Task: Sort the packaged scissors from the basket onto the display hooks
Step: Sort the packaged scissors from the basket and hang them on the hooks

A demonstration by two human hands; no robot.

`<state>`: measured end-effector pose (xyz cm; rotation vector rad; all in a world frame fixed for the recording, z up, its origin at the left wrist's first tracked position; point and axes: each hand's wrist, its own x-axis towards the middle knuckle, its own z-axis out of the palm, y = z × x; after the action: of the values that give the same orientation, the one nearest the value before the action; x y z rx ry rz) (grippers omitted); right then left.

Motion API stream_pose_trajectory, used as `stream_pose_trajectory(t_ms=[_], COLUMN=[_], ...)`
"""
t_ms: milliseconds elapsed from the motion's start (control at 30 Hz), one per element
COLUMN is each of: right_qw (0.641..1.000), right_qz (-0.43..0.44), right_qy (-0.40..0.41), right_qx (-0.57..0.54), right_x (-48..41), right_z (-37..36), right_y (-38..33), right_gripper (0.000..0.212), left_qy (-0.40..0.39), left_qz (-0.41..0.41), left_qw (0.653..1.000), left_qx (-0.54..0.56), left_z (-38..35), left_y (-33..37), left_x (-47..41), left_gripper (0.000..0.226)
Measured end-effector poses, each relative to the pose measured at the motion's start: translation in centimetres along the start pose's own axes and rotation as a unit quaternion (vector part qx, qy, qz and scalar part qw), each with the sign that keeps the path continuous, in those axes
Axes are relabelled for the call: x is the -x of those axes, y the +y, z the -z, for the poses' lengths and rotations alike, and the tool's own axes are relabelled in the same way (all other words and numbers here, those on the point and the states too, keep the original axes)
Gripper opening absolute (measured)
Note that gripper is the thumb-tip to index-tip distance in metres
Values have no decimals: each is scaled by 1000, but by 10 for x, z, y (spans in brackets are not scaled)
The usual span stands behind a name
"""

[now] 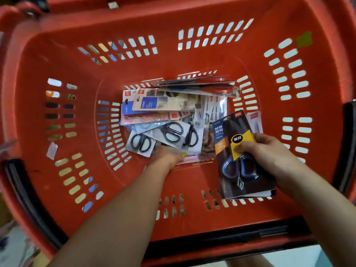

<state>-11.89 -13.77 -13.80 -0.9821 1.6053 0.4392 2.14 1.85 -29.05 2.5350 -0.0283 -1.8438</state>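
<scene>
Closest to me, two bare forearms reach over the near rim of a red plastic basket [77,60], where a black handle [250,234] lies folded along the edge.

The right hand [269,153] holds a dark pack [240,160] of blue-handled scissors above the basket's right side. The thumb is pressed on the yellow label on the front and the fingers are curled round the card's right edge. The pack stands tilted, its top pointing away, and it blocks the view of some of the packs on the floor behind it.

Further in, the left hand [167,157] is down at the near edge of the pile [163,116] of packaged scissors on the basket floor. It is blurred and its fingertips are lost among the cards, so I cannot tell whether the fingers are spread or gripping anything.

Just beyond that hand lie three cards of black-handled scissors [172,132], overlapping one another at slants. Past them, more flat packs are stacked crosswise, blue, pink and beige.

At the far end of the heap a long card with a red-handled pair [212,85] leans up against the slotted far wall. High on the far right wall sits what looks like a green sticker [304,39].
</scene>
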Motion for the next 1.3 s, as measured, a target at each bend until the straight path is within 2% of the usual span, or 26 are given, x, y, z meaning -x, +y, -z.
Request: stream_pose_trajectory(t_ms=[67,133,233,300,333,367,433,500,667,800,933,1000,1100,1200,1300], right_qw=[1000,1000,999,999,999,999,999,999,999,996,992,988,975,968,966], right_qz=[-9,-17,-16,-12,-9,-8,-7,-6,-3,6,26,32,35,69,140], right_qy=[-5,-9,-10,-7,-7,-5,-5,-13,3,12,4,-19,-54,-45,-65], right_qx=[-1,-20,-42,-50,-49,-47,-46,-50,-50,-88,-122,-150,-211,-237,-206], right_x=[-4,-8,-11,-13,-15,-15,-17,-19,-15,9,45,63,88,107,127], right_z=[-2,-2,0,0,-1,-1,1,0,0,-2,-17,-26,-41,-48,-46], right_y=[4,9,9,11,11,11,12,12,12,10,5,2,-5,-10,-16], right_gripper=[9,9,10,11,13,14,15,12,13,10,14,13,13,12,47], left_qy=[36,62,104,55,21,9,32,97,171,302,393,389,313,270,252], left_qz=[8,-18,-61,-57,-60,-82,-143,-186,-254,-262,-299,-357,-448,-493,-504], left_qw=[999,998,981,951,946,958,985,976,933,903,869,849,837,827,825], left_qx=[-37,-3,154,300,318,273,90,-56,-189,-156,-20,14,27,28,25], left_z=[-3,-4,2,8,9,8,5,2,27,84,121,116,88,70,72], left_y=[-1,-6,-11,-9,-9,-9,-11,-15,-5,-18,-33,-31,-25,-26,-24], left_x=[-3,-4,-8,-8,-7,-6,-7,-13,12,74,151,187,225,241,260], left_gripper=[89,80,66,65,66,67,64,52,21,17,14,12,14,19,20])
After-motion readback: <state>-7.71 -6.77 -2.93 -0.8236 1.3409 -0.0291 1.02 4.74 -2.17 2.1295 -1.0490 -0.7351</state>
